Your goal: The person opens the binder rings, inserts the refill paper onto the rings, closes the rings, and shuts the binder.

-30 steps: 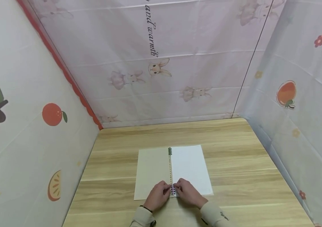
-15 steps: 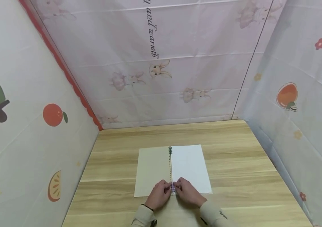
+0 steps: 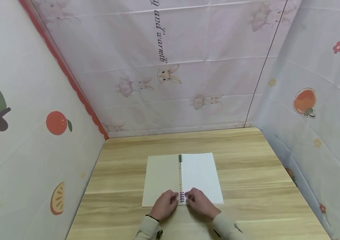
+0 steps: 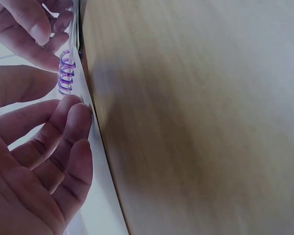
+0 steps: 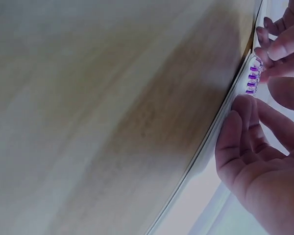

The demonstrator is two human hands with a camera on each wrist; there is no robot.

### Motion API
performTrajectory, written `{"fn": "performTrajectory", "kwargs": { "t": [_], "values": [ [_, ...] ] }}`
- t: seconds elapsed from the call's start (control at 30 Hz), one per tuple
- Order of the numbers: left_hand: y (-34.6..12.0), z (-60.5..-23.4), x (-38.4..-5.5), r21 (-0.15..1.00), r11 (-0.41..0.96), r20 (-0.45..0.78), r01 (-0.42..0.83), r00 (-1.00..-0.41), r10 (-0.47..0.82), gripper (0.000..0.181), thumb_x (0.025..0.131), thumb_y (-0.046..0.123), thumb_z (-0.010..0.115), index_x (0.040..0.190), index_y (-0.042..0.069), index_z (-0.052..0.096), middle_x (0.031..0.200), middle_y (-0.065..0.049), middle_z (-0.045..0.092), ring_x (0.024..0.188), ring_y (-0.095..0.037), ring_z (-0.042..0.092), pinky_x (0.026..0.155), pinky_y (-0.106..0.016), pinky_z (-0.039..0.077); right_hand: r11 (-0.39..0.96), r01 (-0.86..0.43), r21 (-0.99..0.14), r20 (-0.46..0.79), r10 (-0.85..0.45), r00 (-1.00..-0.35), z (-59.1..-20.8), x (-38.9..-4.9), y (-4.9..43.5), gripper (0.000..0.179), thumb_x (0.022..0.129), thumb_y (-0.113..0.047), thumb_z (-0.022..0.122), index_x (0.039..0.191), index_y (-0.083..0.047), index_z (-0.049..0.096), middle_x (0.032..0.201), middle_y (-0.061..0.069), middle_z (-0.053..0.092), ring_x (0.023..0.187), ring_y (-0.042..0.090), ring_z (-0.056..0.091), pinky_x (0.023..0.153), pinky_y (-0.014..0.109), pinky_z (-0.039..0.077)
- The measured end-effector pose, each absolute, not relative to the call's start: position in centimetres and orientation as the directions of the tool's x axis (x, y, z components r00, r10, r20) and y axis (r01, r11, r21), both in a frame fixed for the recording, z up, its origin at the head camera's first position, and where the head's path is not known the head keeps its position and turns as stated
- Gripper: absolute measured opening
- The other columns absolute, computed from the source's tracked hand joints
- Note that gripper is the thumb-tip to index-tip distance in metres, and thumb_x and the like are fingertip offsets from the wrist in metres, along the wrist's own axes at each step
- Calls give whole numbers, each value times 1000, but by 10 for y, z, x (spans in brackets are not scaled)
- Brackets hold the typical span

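An open ring-bound notebook lies on the table, with a tan left side (image 3: pixel 162 176) and a white right page (image 3: pixel 201 173). Purple binding rings (image 3: pixel 182 197) show at the near end of its spine, and dark green binding rings (image 3: pixel 180 158) at the far end. On the left of the purple rings is my left hand (image 3: pixel 164 204), fingers bent, thumb and fingertips slightly apart at the rings (image 4: pixel 65 73). My right hand (image 3: pixel 200 203) mirrors it from the right, its bent fingertips beside the lower ring end (image 5: pixel 250 90). Neither hand shows a clear pinch.
The wood-grain table (image 3: pixel 248 186) extends around the notebook. Printed cloth walls stand close on three sides: fruit on the left wall (image 3: pixel 32 160), rabbits on the back wall (image 3: pixel 218 76), flowers on the right wall (image 3: pixel 323 73).
Both hands have drawn slightly apart from the spine, left hand leftward and right hand rightward. More of the purple rings shows between them. The notebook's near edge sits slightly higher in the head view.
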State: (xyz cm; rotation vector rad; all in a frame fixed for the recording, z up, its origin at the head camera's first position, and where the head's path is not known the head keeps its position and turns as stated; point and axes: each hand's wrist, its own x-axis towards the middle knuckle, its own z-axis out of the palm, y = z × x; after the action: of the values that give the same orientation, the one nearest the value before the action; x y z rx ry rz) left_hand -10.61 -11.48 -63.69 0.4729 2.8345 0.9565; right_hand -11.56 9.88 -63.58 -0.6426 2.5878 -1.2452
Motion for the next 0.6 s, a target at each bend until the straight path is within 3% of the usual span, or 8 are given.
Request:
{"fn": "performTrajectory", "kwargs": {
  "t": [0.3, 0.6],
  "values": [
    [-112, -630, -94, 589, 765, 16, 259, -951, 309, 20, 85, 10, 79, 104, 5, 78, 83, 5, 64, 72, 1, 51, 64, -20, 45, 590, -304, -748, -24, -482, -876, -639, -111, 105, 9, 85, -5, 74, 94, -4, 73, 84, -2, 63, 75, 4, 53, 67, 24, 48],
    [-106, -633, -88, 552, 785, 53, 281, -951, 303, 15, 81, 12, 84, 94, 10, 79, 79, 7, 66, 70, 2, 52, 62, -20, 44, 591, -304, -747, -51, -507, -860, -638, -111, 104, 10, 81, -5, 78, 88, -7, 72, 81, -4, 64, 73, 2, 53, 67, 22, 49]
  ]
}}
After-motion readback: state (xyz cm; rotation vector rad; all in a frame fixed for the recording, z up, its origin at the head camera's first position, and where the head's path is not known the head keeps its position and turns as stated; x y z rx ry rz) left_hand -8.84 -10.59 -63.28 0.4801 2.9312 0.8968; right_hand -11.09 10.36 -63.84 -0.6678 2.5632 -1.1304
